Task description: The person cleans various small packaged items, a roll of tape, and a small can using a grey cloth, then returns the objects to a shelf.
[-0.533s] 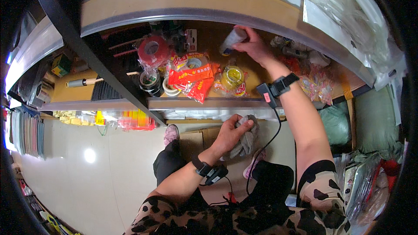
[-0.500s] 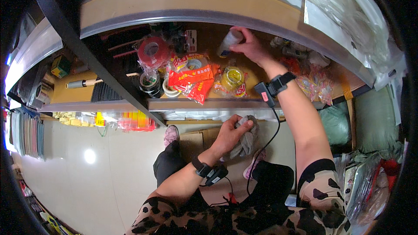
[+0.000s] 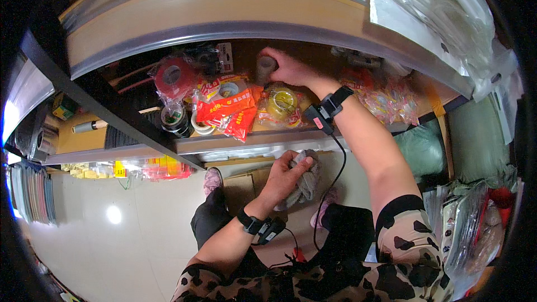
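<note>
Shelf (image 3: 218,145), lettered red packet (image 3: 228,110), hands (image 3: 290,71)

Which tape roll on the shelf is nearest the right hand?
The yellow roll, beside the right hand; the red roll, black roll and white roll lie farther left.

Bunched gry cloth (image 3: 304,185); greyish cyl. (image 3: 265,69)

Shelf (image 3: 240,142) with yellow tape roll (image 3: 273,102), red packet (image 3: 232,113).
</note>
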The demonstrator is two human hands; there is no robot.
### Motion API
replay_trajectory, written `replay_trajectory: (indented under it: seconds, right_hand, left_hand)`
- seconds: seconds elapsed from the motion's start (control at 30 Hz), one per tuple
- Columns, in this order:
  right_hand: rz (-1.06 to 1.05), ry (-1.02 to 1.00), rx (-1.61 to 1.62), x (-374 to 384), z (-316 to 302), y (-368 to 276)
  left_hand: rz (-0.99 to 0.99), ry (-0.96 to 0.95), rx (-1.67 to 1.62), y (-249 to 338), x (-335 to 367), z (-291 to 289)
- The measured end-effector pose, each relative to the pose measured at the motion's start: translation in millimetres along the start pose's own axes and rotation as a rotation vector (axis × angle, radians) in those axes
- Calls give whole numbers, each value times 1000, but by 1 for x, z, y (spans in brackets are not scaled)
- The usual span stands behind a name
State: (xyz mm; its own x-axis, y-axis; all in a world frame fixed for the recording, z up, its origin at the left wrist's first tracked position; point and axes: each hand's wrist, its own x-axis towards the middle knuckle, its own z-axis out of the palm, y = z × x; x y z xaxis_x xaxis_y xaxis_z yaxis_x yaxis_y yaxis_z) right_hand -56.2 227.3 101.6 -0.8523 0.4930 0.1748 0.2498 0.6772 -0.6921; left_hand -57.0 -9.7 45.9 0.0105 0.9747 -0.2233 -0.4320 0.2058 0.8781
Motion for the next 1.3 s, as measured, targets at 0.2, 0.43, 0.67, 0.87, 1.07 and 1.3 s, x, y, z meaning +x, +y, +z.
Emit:
replay_trajectory:
  seconds: [0.2,0.43,0.67,0.87,1.07,1.3]
  right_hand:
    - [16,-116,43,-11,-10,9]
    - [446,30,323,-40,-57,16]
    - [609,703,-39,-78,-132,74]
    - [743,776,-375,-80,-164,127]
    - [870,601,-505,-78,-159,160]
    - [932,454,-588,-80,-147,177]
  left_hand:
    - [-50,-16,23,-6,2,6]
    - [-30,-12,48,-13,5,3]
    - [-62,-10,68,-9,4,3]
    - [-99,-26,35,-22,9,1]
    - [-60,12,93,-19,12,-3]
    - [-157,-22,81,-16,12,-10]
